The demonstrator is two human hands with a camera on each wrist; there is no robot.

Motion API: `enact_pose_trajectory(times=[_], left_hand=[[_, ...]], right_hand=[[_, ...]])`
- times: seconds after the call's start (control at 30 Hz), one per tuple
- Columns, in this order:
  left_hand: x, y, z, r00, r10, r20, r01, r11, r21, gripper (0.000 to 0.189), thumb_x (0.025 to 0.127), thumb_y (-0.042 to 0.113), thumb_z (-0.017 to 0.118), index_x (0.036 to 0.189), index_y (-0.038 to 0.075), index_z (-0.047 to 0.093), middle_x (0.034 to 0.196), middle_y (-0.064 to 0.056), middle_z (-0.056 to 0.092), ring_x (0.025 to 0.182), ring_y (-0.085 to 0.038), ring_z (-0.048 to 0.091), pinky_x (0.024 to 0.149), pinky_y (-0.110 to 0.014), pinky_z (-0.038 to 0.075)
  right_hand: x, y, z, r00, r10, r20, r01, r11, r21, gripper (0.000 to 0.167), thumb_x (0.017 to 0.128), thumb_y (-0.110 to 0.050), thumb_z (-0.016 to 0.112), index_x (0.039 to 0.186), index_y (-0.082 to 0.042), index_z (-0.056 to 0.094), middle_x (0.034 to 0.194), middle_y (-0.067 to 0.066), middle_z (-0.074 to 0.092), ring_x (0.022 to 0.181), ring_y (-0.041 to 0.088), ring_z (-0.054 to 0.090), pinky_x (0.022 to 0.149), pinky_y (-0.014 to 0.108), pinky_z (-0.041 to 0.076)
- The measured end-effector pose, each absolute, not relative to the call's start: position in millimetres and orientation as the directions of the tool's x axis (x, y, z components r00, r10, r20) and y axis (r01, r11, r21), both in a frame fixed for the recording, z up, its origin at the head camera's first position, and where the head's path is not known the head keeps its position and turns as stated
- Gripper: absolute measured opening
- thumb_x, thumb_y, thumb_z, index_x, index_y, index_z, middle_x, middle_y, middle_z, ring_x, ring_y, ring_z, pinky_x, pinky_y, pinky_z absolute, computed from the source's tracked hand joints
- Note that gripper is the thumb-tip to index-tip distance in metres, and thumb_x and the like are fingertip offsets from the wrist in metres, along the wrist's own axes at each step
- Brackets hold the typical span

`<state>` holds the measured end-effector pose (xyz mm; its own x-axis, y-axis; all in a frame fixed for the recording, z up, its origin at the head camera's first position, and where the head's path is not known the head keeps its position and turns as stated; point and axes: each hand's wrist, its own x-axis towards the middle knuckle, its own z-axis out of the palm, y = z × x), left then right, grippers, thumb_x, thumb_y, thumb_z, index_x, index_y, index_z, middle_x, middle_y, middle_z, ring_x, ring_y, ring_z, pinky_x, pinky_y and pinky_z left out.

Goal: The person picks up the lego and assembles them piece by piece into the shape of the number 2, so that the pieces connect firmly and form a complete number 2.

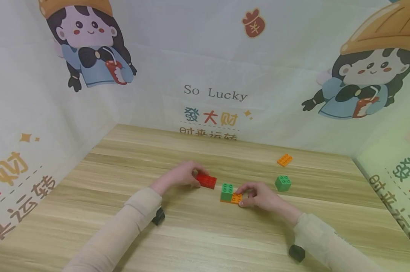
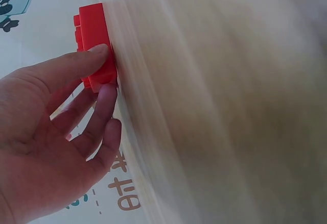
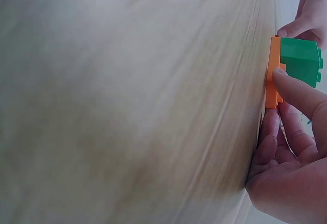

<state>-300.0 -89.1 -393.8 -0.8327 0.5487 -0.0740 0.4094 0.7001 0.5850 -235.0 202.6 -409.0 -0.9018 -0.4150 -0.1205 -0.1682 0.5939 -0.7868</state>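
Observation:
With thumb and fingers, my left hand (image 1: 187,173) grips the left end of a red building brick (image 1: 207,181), low at the tabletop; its studs face up. To its right, a green brick (image 1: 226,192) is stacked on the left half of a flat orange brick (image 1: 237,198). My right hand (image 1: 259,196) pinches the orange brick's bare right end, thumb on the near side. In the left wrist view the thumb lies along the side of the red brick (image 2: 96,40). The right wrist view shows the orange brick (image 3: 273,81) flat against the table beneath the green one (image 3: 300,60).
A loose green brick (image 1: 283,183) sits right of my right hand, and another flat orange brick (image 1: 285,160) lies farther back. Printed cloth (image 1: 211,56) hangs along the back and sides of the wooden table (image 1: 198,241). Dark wrist devices (image 1: 296,253) hang under both sleeves.

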Motion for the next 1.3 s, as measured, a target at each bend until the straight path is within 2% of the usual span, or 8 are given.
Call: enact_pose_trajectory(times=[0.23,0.57,1.07,1.3], left_hand=[[-300.3,-90.3,-393.0,-0.822,0.567,-0.051,0.448,0.700,0.557,0.045,0.077,0.006,0.079,0.120,0.012,0.070,0.115,-0.007,0.070,0.087,-0.015,0.057,0.078,-0.026,0.048],[-297.7,-89.3,-389.4,-0.843,0.536,-0.038,0.400,0.673,0.622,0.044,0.081,0.007,0.076,0.124,0.011,0.067,0.114,-0.009,0.069,0.092,-0.017,0.064,0.084,-0.030,0.054],[-294.2,-89.6,-387.0,-0.838,0.545,0.040,0.443,0.635,0.632,0.036,0.082,0.011,0.078,0.115,0.015,0.067,0.110,-0.007,0.070,0.085,-0.014,0.063,0.074,-0.025,0.054],[-290.6,-88.9,-384.2,-0.839,0.540,0.071,0.457,0.628,0.629,0.034,0.083,0.013,0.077,0.115,0.017,0.065,0.112,-0.009,0.070,0.086,-0.015,0.063,0.079,-0.029,0.054]], right_hand=[[-234.8,202.0,-408.9,-0.904,-0.410,-0.119,-0.164,0.590,-0.790,0.030,0.082,-0.014,0.078,0.110,-0.006,0.070,0.108,0.011,0.068,0.075,0.015,0.049,0.062,0.020,0.041],[-236.5,202.2,-412.6,-0.907,-0.404,-0.116,-0.164,0.593,-0.788,0.030,0.081,-0.015,0.079,0.109,-0.007,0.070,0.106,0.010,0.068,0.072,0.013,0.048,0.060,0.019,0.040],[-236.4,203.0,-412.2,-0.908,-0.404,-0.116,-0.155,0.579,-0.800,0.030,0.082,-0.014,0.078,0.110,-0.005,0.070,0.105,0.011,0.067,0.072,0.013,0.047,0.059,0.019,0.039],[-235.7,202.7,-411.2,-0.910,-0.395,-0.123,-0.145,0.583,-0.799,0.030,0.082,-0.013,0.078,0.110,-0.006,0.070,0.106,0.011,0.067,0.073,0.015,0.047,0.060,0.020,0.039]])
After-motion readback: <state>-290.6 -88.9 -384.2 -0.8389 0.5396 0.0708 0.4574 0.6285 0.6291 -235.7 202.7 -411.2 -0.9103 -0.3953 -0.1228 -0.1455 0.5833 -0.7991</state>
